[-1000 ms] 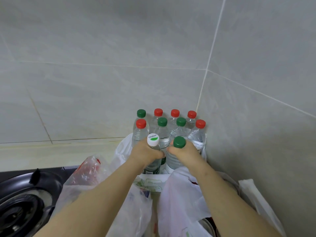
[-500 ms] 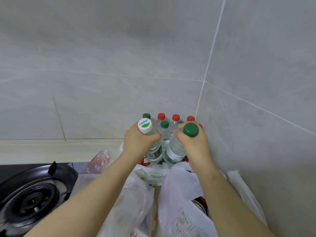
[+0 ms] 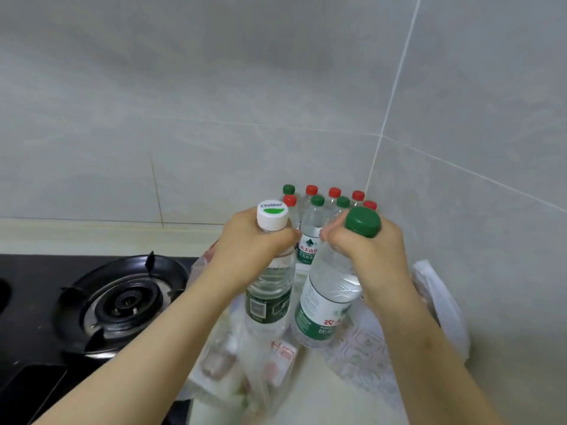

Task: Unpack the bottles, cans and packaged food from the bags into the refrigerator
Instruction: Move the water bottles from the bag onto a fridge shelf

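My left hand (image 3: 251, 243) grips the neck of a clear water bottle with a white cap (image 3: 270, 289) and a dark green label. My right hand (image 3: 368, 253) grips the neck of a second water bottle with a green cap (image 3: 328, 299) and a green-and-white label. Both bottles hang upright in the air above the plastic bags (image 3: 362, 345). Behind them, in the wall corner, stand several more bottles with red and green caps (image 3: 310, 240). Packaged food (image 3: 221, 360) shows through the thin bag below my left forearm. No refrigerator is in view.
A black gas hob with a round burner (image 3: 122, 299) lies at the left on the pale counter (image 3: 101, 237). Grey tiled walls (image 3: 460, 210) close in behind and on the right. A white bag handle (image 3: 441, 302) sticks up at the right.
Both hands have lifted their bottles up out of the bags and toward me. The view has shifted, so more of the hob shows at the left.
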Tool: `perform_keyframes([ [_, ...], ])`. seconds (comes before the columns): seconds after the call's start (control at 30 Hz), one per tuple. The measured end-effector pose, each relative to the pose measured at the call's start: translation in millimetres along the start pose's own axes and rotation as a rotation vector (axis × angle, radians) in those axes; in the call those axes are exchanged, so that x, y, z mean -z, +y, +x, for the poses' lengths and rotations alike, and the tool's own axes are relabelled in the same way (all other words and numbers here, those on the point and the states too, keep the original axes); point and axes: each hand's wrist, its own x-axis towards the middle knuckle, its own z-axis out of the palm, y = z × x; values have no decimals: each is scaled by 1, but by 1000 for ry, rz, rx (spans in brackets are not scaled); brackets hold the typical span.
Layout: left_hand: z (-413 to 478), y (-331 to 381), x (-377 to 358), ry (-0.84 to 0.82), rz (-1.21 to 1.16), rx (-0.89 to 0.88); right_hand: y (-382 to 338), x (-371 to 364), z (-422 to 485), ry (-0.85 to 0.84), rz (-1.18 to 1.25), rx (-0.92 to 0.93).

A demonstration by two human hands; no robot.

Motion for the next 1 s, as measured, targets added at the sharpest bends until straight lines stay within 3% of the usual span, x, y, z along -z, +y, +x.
perform_keyframes([
  [0.4, -89, -48, -24, -119, 4, 126, 50, 14, -80, -135, -106, -254],
  [0.8, -127, -69, -73, 185, 78, 197, 81, 51, -103, -158, -113, -211],
  [1.0, -138, -78, -72, 202, 107, 214, 92, 54, -114, -196, -28, -188],
])
